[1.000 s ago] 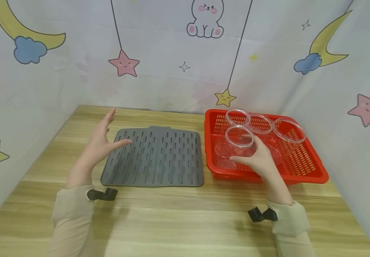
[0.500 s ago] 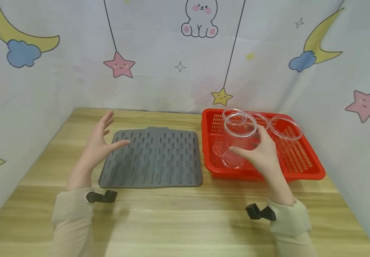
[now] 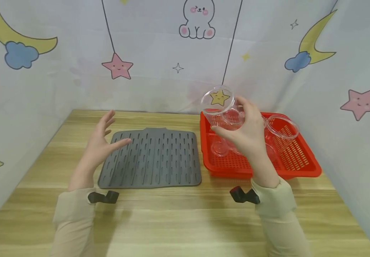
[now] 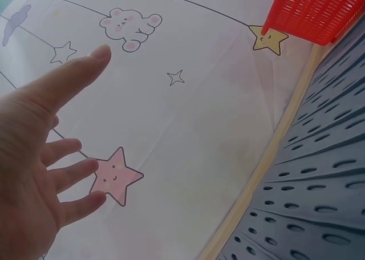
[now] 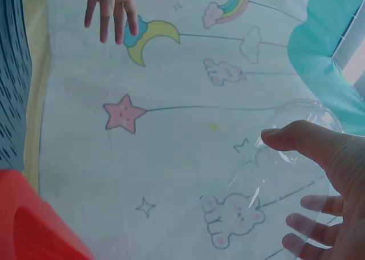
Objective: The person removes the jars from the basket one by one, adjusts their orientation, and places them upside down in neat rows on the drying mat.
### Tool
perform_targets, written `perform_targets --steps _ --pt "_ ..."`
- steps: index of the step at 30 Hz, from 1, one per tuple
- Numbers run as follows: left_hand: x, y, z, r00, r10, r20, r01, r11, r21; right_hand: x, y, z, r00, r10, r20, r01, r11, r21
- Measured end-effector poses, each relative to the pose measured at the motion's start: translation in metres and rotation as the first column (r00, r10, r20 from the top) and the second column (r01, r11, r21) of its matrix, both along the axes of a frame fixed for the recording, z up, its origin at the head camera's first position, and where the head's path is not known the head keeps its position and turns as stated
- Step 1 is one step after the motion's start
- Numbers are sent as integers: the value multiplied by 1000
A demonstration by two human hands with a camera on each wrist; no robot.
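My right hand point(image 3: 249, 134) grips a clear plastic cup point(image 3: 213, 117) above the left part of a red slotted basket point(image 3: 300, 174). The cup is tilted, its rim up and towards the left; in the right wrist view, the thumb and fingers reach around the see-through cup point(image 5: 268, 174). More clear cups stand in the basket, among them one with a wide rim point(image 3: 282, 136) at the right. My left hand point(image 3: 99, 144), by the left edge of a grey slotted mat point(image 3: 151, 159), holds nothing. Its fingers and thumb are spread apart in the left wrist view.
Basket and mat lie side by side on a wood-grain table point(image 3: 172, 221). Behind the table and along both sides hangs a pale cloth point(image 3: 159, 89) printed with stars and moons. Black mounts sit on both wrists, by the rolled sleeves.
My right hand has raised the cup out of the basket, moving up and left, and the cup has tilted. The left hand stays nearly still. The head view has shifted slightly.
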State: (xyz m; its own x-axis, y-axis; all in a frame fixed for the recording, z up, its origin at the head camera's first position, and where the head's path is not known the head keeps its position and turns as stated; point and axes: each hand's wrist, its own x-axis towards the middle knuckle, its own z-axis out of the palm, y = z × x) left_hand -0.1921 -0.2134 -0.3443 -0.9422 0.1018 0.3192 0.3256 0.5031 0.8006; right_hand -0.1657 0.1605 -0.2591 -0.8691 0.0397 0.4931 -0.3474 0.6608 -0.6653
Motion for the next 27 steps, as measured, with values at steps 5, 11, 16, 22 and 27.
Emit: perform_targets --steps 5,11,16,22,27 --pt "-1 0 1 1000 -16 1 16 1000 18 -8 -29 9 995 53 -83 -51 998 35" --pt "0 -1 2 999 -52 2 52 996 77 -12 -68 8 971 105 -216 -78 989 129" --pt "2 -2 4 996 -90 9 88 986 145 -17 -93 -2 954 136 -267 -69 967 247" --pt "4 -2 6 987 -157 26 150 972 183 -21 -115 -20 955 151 -255 -47 926 374" --pt "2 1 4 971 -232 57 219 959 182 -28 -128 -35 958 140 -249 -6 880 474"
